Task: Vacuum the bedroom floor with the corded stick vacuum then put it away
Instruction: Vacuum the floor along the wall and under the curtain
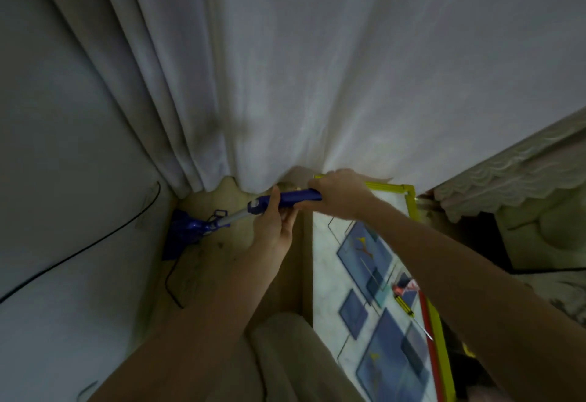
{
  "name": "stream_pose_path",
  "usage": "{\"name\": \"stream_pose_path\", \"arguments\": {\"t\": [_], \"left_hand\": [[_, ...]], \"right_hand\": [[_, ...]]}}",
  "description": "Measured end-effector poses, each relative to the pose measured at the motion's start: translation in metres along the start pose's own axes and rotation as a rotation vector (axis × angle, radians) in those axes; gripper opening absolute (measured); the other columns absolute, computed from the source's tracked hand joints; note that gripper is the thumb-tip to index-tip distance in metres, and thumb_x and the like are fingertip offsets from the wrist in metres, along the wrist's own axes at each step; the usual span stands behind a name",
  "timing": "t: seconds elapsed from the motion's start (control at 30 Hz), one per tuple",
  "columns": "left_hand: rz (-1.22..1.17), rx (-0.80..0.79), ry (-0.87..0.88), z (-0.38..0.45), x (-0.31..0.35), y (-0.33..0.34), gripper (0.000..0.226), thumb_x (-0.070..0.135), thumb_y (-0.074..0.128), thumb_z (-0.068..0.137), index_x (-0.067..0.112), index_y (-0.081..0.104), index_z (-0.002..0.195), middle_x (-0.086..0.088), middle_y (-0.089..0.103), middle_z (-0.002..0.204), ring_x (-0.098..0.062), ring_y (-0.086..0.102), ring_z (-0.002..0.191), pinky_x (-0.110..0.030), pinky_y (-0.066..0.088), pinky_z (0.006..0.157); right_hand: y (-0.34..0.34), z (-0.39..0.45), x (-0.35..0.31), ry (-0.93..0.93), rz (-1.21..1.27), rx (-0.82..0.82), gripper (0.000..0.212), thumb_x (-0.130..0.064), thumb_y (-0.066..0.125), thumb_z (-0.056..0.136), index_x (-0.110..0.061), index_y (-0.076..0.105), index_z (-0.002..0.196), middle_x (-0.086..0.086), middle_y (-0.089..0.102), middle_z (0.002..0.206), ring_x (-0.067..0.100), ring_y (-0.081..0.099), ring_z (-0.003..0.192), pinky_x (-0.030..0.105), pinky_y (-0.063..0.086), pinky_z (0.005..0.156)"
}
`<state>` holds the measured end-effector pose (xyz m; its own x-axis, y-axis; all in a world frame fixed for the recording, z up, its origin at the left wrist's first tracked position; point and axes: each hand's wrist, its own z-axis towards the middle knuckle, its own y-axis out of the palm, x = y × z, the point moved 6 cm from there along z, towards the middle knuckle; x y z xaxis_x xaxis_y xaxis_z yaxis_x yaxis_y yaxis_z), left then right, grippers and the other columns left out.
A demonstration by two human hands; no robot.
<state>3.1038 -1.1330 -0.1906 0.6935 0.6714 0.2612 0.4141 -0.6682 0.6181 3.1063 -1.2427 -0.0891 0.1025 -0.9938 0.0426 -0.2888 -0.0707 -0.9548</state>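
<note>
Head view: blue, silver-tubed stick vacuum [253,210]

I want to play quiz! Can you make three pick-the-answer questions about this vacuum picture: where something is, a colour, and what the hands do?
1. Where is the vacuum head?
A. in the corner by the curtain
B. on the bed
C. on the table

2. What colour is the vacuum handle?
A. red
B. blue
C. green

3. What are the hands doing?
A. hanging free
B. pulling the curtain
C. both holding the vacuum

Answers: 1 A, the head sits on the floor under the curtain's hem. 2 B, the handle is plainly blue. 3 C, the left hand and right hand both grip the handle.
</note>
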Motion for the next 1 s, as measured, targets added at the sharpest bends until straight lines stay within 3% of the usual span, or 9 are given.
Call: {"name": "stream_pose_path", "arguments": {"t": [0.17, 0.3, 0.4, 0.47, 0.63, 0.8, 0.93, 1.0], "left_hand": [[-0.009, 0.003, -0.022, -0.003, -0.011, 0.001, 0.035, 0.017, 0.066, 0.089, 0.003, 0.053, 0.117, -0.017, 0.066, 0.105, -0.024, 0.068, 0.084, -0.029, 0.061, 0.060], [0.017, -0.007, -0.038, -0.015, -0.035, 0.004, 0.031, 0.018, 0.064, 0.091, 0.002, 0.052, 0.115, -0.014, 0.066, 0.094, -0.023, 0.066, 0.081, -0.027, 0.060, 0.060], [-0.008, -0.030, -0.063, -0.026, -0.059, 0.002, 0.040, 0.018, 0.064, 0.092, 0.001, 0.050, 0.126, -0.017, 0.065, 0.105, -0.026, 0.066, 0.092, -0.028, 0.060, 0.057], [-0.023, -0.058, -0.087, -0.031, -0.073, -0.001, 0.042, 0.018, 0.063, 0.092, 0.000, 0.051, 0.128, -0.019, 0.064, 0.112, -0.028, 0.065, 0.098, -0.031, 0.061, 0.062], [-0.016, -0.072, -0.109, -0.040, -0.097, -0.012, 0.033, 0.018, 0.062, 0.093, 0.001, 0.054, 0.120, -0.020, 0.063, 0.115, -0.029, 0.064, 0.102, -0.037, 0.058, 0.079], [-0.016, -0.018, -0.053, -0.033, -0.103, -0.016, 0.032, 0.018, 0.062, 0.093, 0.002, 0.052, 0.119, -0.016, 0.065, 0.102, -0.026, 0.066, 0.090, -0.034, 0.058, 0.079], [0.089, 0.071, -0.037, -0.029, -0.101, -0.030, 0.015, 0.015, 0.065, 0.090, 0.005, 0.056, 0.096, -0.011, 0.064, 0.087, -0.020, 0.063, 0.078, -0.032, 0.054, 0.081], [0.079, 0.089, -0.045, -0.031, -0.097, -0.037, 0.014, 0.014, 0.064, 0.091, 0.006, 0.055, 0.097, -0.010, 0.063, 0.088, -0.020, 0.063, 0.080, -0.031, 0.053, 0.081]], "right_hand": [[0.002, -0.008, 0.004, 0.016, 0.042, -0.010, 0.031, -0.057, 0.044, 0.095, -0.029, 0.041, 0.082, -0.014, 0.031, 0.061, 0.001, 0.031, 0.050, 0.019, 0.022, 0.048], [0.022, -0.023, 0.024, 0.060, 0.036, -0.019, 0.045, -0.067, 0.042, 0.091, -0.025, 0.047, 0.075, -0.009, 0.040, 0.059, 0.015, 0.049, 0.058, 0.024, 0.031, 0.050], [0.024, -0.044, 0.035, 0.021, -0.014, -0.039, 0.053, -0.070, 0.038, 0.089, -0.021, 0.053, 0.076, -0.006, 0.045, 0.060, 0.017, 0.052, 0.060, 0.030, 0.042, 0.057], [0.022, -0.057, 0.040, -0.015, -0.039, -0.032, 0.053, -0.067, 0.035, 0.092, -0.020, 0.054, 0.076, -0.004, 0.048, 0.060, 0.018, 0.050, 0.059, 0.030, 0.040, 0.058], [0.039, -0.082, 0.053, 0.008, 0.018, -0.037, 0.051, -0.067, 0.036, 0.091, -0.022, 0.053, 0.076, -0.005, 0.046, 0.060, 0.017, 0.047, 0.060, 0.029, 0.031, 0.053], [0.053, -0.084, 0.057, 0.024, 0.036, -0.017, 0.054, -0.068, 0.036, 0.091, -0.021, 0.059, 0.081, -0.006, 0.044, 0.059, 0.014, 0.046, 0.057, 0.026, 0.025, 0.050], [0.072, -0.085, 0.053, 0.056, 0.072, -0.025, 0.057, -0.065, 0.034, 0.093, -0.016, 0.063, 0.088, -0.006, 0.042, 0.057, 0.007, 0.037, 0.049, 0.025, 0.028, 0.050], [0.082, -0.083, 0.047, 0.051, 0.097, -0.012, 0.059, -0.066, 0.032, 0.092, -0.016, 0.064, 0.091, -0.005, 0.045, 0.058, 0.006, 0.036, 0.047, 0.025, 0.030, 0.049]]}}
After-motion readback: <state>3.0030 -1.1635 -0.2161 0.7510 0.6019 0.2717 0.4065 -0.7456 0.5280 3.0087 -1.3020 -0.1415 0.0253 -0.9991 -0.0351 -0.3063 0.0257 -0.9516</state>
